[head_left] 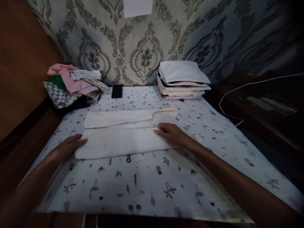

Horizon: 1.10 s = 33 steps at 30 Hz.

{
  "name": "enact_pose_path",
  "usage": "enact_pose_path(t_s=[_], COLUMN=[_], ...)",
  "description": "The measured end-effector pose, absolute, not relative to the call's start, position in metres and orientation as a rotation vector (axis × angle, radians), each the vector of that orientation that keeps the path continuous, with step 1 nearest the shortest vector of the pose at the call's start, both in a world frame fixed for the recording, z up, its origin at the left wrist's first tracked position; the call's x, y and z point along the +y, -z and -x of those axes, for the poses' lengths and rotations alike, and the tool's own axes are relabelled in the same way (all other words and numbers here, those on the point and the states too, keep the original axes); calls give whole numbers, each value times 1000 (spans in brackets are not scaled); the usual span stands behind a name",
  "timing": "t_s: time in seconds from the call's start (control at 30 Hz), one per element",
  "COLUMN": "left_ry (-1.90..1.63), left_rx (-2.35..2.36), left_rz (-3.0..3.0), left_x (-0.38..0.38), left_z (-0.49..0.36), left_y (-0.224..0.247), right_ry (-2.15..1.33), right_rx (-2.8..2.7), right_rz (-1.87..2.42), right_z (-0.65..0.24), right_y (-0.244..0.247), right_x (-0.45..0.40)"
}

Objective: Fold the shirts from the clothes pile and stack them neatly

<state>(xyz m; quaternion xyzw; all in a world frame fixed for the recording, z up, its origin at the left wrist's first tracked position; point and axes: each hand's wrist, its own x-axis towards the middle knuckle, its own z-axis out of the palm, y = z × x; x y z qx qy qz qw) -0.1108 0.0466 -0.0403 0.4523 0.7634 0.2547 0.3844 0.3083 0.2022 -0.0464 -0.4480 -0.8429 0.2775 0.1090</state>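
A white garment (118,141) lies flat and lengthwise, folded inward so that two long sides meet near the middle. Scalloped lace trims its left end, and a curved cream edge shows at the upper right. My left hand (68,147) is closed on the lace-trimmed left end, with the thumb over the cloth. Toward the right end, my right hand (169,131) pinches the fabric near the centre line with curled fingers. What lies under the right palm is hidden.
The garment rests on a table covered with a white printed cloth (135,196). At the back left sits a loose heap of clothes (76,82), beside a black phone-like slab (117,91). A folded stack of clothes (182,79) stands back right. A white cable (228,93) loops beyond the right edge.
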Motion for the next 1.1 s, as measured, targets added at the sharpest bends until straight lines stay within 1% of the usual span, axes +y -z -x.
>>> enact_pose_path(t_s=[0.13, 0.27, 0.33, 0.43, 0.5, 0.53, 0.63, 0.87, 1.1], left_ry=[-657, -583, -437, -194, -179, -211, -246, -65, -92], left_rx=[2034, 2086, 2156, 2459, 2601, 2600, 2404, 2301, 2211], left_rz=[-871, -950, -1119, -1455, -1737, -1881, -2175, -2098, -2109], left_x=[47, 44, 44, 54, 67, 74, 95, 110, 108], left_z=[105, 101, 101, 100, 98, 97, 97, 105, 101], left_y=[36, 32, 28, 20, 18, 19, 27, 36, 30], right_ry=[-783, -685, -567, -279, -47, 59, 260, 289, 234], right_rx=[-2494, -2549, -2552, -2512, -2524, -2546, -2649, -2742, -2782], right_rz=[1383, 1438, 1471, 1392, 1211, 1113, 941, 984, 1050], right_z=[-315, -319, -319, -311, -300, -293, -273, -263, -269], right_y=[52, 55, 53, 49, 48, 49, 55, 63, 57], right_x=[195, 188, 189, 198, 211, 218, 237, 248, 244])
